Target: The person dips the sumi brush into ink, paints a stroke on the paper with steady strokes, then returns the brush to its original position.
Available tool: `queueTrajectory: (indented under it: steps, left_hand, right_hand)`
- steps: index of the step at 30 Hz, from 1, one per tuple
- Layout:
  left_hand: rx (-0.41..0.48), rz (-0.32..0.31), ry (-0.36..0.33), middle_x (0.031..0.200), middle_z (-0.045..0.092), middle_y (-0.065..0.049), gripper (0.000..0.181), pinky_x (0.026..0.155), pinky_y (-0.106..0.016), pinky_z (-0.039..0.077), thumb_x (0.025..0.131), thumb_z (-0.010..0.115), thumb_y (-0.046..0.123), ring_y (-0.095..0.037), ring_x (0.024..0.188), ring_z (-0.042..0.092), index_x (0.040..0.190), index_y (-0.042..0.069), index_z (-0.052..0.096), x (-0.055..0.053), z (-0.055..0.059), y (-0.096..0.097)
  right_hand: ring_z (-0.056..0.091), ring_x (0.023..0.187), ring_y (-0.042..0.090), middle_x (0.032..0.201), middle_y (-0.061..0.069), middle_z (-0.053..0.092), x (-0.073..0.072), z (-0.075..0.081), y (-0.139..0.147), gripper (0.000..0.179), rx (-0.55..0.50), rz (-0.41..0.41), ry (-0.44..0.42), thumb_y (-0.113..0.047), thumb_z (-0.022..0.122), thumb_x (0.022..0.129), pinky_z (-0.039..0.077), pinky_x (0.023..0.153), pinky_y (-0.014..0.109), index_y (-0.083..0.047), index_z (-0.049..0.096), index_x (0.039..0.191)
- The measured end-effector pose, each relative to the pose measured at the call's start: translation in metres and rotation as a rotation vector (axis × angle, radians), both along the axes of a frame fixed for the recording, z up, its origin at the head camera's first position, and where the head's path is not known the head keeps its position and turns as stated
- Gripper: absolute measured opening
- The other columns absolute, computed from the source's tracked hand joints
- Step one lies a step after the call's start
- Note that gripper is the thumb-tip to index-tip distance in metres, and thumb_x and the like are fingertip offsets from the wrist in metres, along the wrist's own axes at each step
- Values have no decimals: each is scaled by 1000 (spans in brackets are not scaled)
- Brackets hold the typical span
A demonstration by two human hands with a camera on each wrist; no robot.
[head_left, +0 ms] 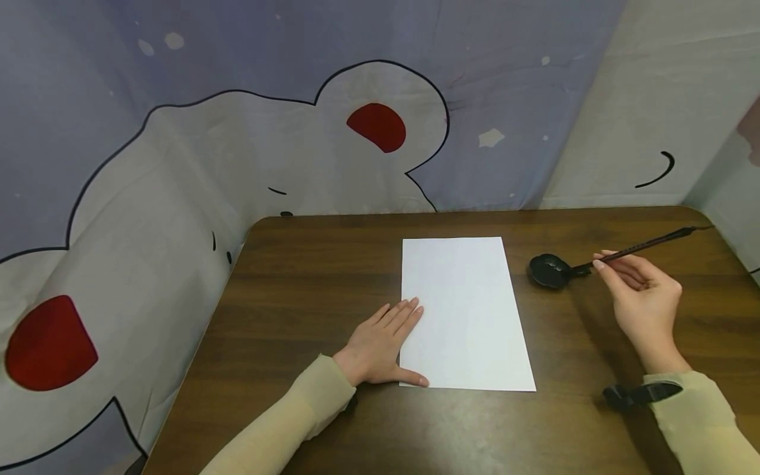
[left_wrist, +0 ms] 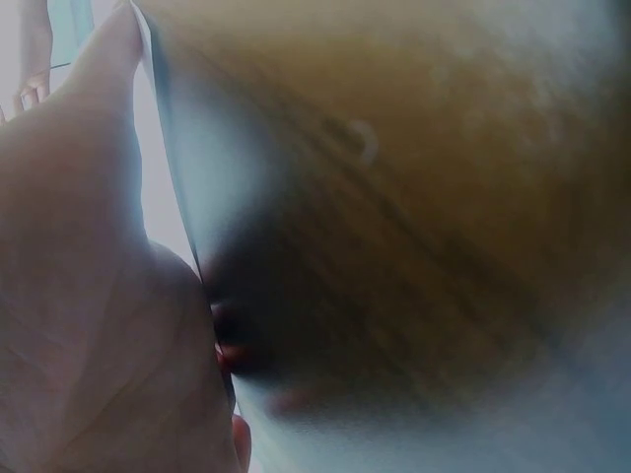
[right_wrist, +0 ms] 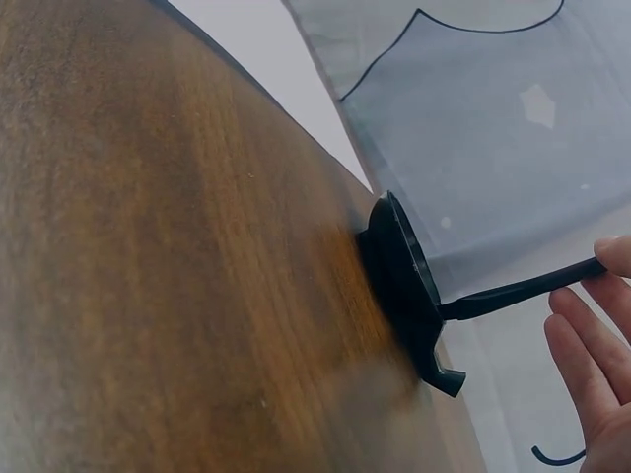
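My left hand (head_left: pixel 380 346) lies with fingers spread across the left edge of a white sheet of paper (head_left: pixel 466 313). In the left wrist view the palm (left_wrist: pixel 79 296) fills the left side, and the paper edge shows beside it. My right hand (head_left: pixel 647 300) pinches a dark writing brush (head_left: pixel 647 246) between thumb and fingers. The brush slants, its lower end at the rim of a black ink dish (head_left: pixel 549 271). From the right wrist, the brush (right_wrist: pixel 523 291) meets the rim near a short stub on the dish (right_wrist: pixel 394 271). Its bristles cannot be made out clearly.
Everything rests on a brown wooden table (head_left: pixel 309 284). A printed cloth (head_left: pixel 249 158) with cartoon shapes hangs along the back and left. The ink dish stands to the right of the paper. A black band (head_left: pixel 641 394) is on the right wrist.
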State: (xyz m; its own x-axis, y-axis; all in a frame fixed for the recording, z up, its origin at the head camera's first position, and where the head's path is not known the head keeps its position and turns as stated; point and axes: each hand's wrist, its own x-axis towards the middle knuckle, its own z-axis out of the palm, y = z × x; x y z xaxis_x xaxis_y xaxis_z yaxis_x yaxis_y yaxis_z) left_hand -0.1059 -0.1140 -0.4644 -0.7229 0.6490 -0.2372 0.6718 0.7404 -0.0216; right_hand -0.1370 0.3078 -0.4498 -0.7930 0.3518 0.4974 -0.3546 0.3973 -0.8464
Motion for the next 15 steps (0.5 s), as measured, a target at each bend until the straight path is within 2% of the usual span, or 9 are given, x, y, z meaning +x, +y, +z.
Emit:
queueTrajectory:
  steps: [8,11,15]
  left_hand:
    - [4,3,2,171,2,-5,124,124,-38,7,79,40,93,-19,155,3,165,11,5,-2,-5,-1]
    - [1,7,6,170,-1,-3,124,123,-38,5,78,36,95,-17,154,1,165,13,2,-2,-8,-1]
    - [0,6,9,170,-4,-2,124,123,-37,2,78,34,96,-16,154,-1,164,14,-1,-3,-11,-1]
  right_hand:
    - [73,90,7,104,11,76,-2,6,3,22,-50,-37,4,7,77,86,56,76,17,14,72,107]
    - [74,89,8,103,12,76,-1,10,3,23,-108,-33,18,9,76,85,57,76,18,16,71,107]
    - [74,85,11,101,14,76,0,15,3,23,-235,19,69,14,75,84,57,74,19,20,68,105]
